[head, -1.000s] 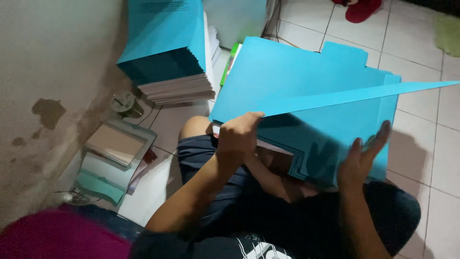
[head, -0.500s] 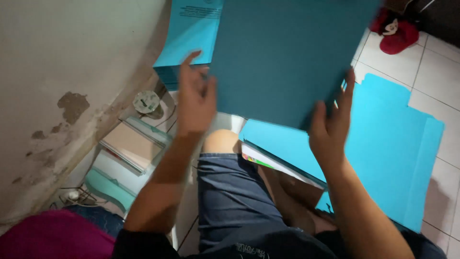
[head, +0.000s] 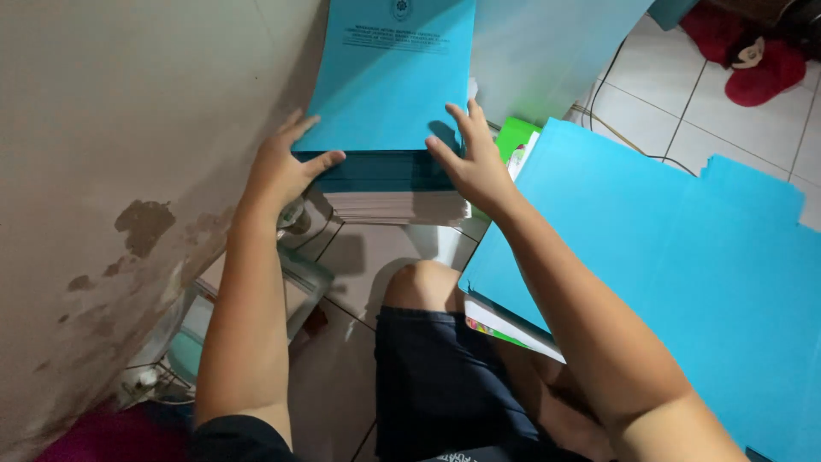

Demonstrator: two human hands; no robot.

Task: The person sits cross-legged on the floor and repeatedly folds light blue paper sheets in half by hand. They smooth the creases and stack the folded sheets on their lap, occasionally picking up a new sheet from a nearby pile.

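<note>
Pressed left hand (head: 282, 167) and right hand (head: 475, 167), both open-palmed, against blue-covered booklet stack (head: 389, 94); risked toppling it sideways through uneven pushing at either edge.

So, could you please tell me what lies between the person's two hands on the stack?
In the head view, the near edge of the top blue cover spans from the left hand to the right hand, atop the booklet stack.

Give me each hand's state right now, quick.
Left hand: open, fingers spread, pressed on the left edge of the blue stack.
Right hand: open, fingers spread, pressed on the stack's right edge.
</note>
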